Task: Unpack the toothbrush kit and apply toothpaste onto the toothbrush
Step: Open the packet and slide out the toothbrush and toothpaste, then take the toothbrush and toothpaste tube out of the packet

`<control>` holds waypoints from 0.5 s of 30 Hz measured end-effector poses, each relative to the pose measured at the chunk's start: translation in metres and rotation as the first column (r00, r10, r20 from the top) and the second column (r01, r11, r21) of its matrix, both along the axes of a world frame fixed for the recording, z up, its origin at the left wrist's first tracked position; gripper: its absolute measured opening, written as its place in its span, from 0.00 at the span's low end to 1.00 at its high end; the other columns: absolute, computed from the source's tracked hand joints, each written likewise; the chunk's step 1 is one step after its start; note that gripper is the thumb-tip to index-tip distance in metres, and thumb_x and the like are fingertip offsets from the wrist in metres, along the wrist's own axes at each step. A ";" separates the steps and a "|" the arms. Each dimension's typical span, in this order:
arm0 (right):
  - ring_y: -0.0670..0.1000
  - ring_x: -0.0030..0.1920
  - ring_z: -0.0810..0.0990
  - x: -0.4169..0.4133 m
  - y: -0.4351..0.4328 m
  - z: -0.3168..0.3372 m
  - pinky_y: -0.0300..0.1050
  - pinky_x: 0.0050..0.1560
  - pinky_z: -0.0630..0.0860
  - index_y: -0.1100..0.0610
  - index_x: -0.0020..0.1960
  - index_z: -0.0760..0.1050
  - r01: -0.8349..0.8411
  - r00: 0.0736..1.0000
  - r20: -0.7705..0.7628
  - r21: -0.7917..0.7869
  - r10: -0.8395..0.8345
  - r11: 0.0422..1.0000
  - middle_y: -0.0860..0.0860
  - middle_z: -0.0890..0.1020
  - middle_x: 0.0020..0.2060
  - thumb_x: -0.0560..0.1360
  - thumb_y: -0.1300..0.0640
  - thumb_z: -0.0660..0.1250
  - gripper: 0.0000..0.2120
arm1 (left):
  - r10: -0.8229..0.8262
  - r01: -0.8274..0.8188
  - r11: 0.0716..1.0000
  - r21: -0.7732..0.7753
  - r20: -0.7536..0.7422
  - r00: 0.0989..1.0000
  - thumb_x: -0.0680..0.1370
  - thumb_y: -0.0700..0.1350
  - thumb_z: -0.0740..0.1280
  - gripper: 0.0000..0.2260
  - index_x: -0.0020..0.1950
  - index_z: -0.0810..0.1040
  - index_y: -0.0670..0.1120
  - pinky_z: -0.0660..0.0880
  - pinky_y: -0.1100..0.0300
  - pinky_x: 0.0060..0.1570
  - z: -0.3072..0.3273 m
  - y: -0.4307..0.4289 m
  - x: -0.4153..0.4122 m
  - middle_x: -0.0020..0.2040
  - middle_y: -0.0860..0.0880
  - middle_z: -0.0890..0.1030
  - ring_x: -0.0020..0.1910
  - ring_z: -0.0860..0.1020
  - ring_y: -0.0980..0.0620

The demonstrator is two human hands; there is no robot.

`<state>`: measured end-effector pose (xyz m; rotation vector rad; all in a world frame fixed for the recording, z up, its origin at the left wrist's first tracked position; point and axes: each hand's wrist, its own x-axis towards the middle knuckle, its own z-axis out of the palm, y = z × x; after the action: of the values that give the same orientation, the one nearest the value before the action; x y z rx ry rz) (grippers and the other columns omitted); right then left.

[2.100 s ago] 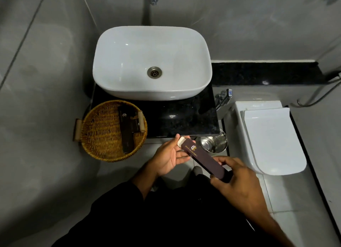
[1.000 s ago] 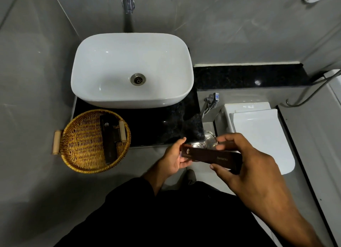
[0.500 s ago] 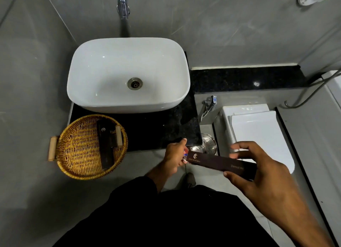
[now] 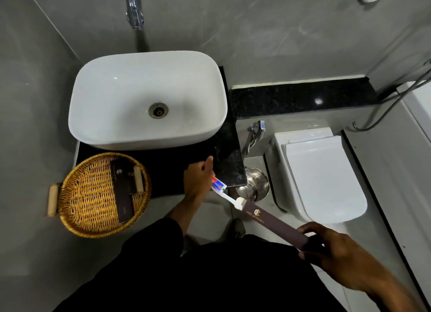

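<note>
My right hand [image 4: 335, 253] grips the near end of a long dark brown kit box [image 4: 272, 223] with a gold logo. My left hand [image 4: 198, 181] holds a small red, white and blue toothpaste tube [image 4: 218, 184] together with a white toothbrush [image 4: 229, 198]. The brush's head [image 4: 240, 203] lies just outside the box's open far end. Both hands hover in front of the black counter's [image 4: 224, 148] corner.
A wicker basket [image 4: 93, 195] on the counter's left holds another dark box [image 4: 122, 192]. Behind it sits a white basin [image 4: 147, 99] under a chrome tap [image 4: 134, 8]. A steel bin [image 4: 254, 183] and a white toilet [image 4: 319, 171] stand to the right.
My left hand has drawn the toothbrush and toothpaste tube out of the box's far end and moved up and left. My right hand has pulled the box back towards me.
</note>
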<state>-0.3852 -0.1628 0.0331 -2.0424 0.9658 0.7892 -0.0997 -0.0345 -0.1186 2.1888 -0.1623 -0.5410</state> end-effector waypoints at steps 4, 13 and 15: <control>0.48 0.42 0.84 -0.013 -0.014 -0.052 0.42 0.46 0.76 0.44 0.55 0.73 0.147 0.988 0.044 0.087 -0.151 0.985 0.46 0.87 0.43 0.77 0.57 0.71 0.12 | 0.004 -0.005 1.000 0.011 0.054 0.999 0.81 0.55 0.62 0.25 0.24 0.73 0.49 0.68 0.63 0.32 0.004 -0.001 0.009 0.22 0.55 0.75 0.26 0.77 0.55; 0.60 0.42 0.83 -0.046 -0.034 -0.165 0.60 0.48 0.79 0.58 0.62 0.66 0.512 0.837 0.004 0.346 -0.547 0.786 0.63 0.83 0.51 0.76 0.67 0.71 0.19 | 0.228 -0.227 0.973 -0.032 0.031 0.973 0.81 0.55 0.61 0.22 0.30 0.78 0.48 0.70 0.61 0.30 0.008 0.005 0.029 0.27 0.51 0.79 0.28 0.78 0.55; 0.58 0.41 0.85 -0.044 -0.038 -0.176 0.58 0.47 0.81 0.55 0.59 0.67 0.576 0.794 -0.008 0.332 -0.608 0.747 0.61 0.84 0.50 0.76 0.63 0.73 0.18 | 0.198 -0.198 0.980 0.008 0.041 0.979 0.81 0.56 0.62 0.23 0.29 0.77 0.48 0.70 0.61 0.31 0.009 0.006 0.032 0.27 0.51 0.79 0.28 0.78 0.55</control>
<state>-0.4294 -0.2006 -0.1430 -1.3507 1.2476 0.4456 -0.0680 -0.0281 -0.1096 2.1985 0.0382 -0.3870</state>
